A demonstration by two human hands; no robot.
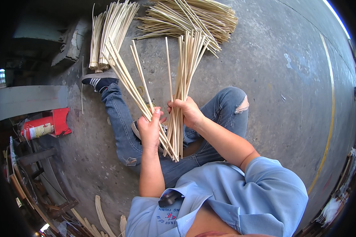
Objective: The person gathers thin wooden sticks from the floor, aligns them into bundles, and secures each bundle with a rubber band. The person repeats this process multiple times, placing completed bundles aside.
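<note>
The left hand (150,130) was closed around a small fan of pale bamboo sticks (126,79), its fingers wrapped about their lower part, so that the sticks leaned up and away to the far left. The right hand (188,112) gripped a thicker bunch of sticks (184,75), fingers curled tight round it just right of the left hand; this bunch stood nearly upright, spreading a little at its far end. The lower ends of both lots crossed near the person's lap, above the blue jeans (124,130). All the sticks were thin, straight, smooth and straw-coloured, of much the same length. On the grey concrete floor (273,79) farther off lay two loose piles of the same sticks: one at the far left (106,31), beside a dark shoe (99,81), and a wider heap at the far middle (194,15). A red fire extinguisher (45,126) lay on the left.
</note>
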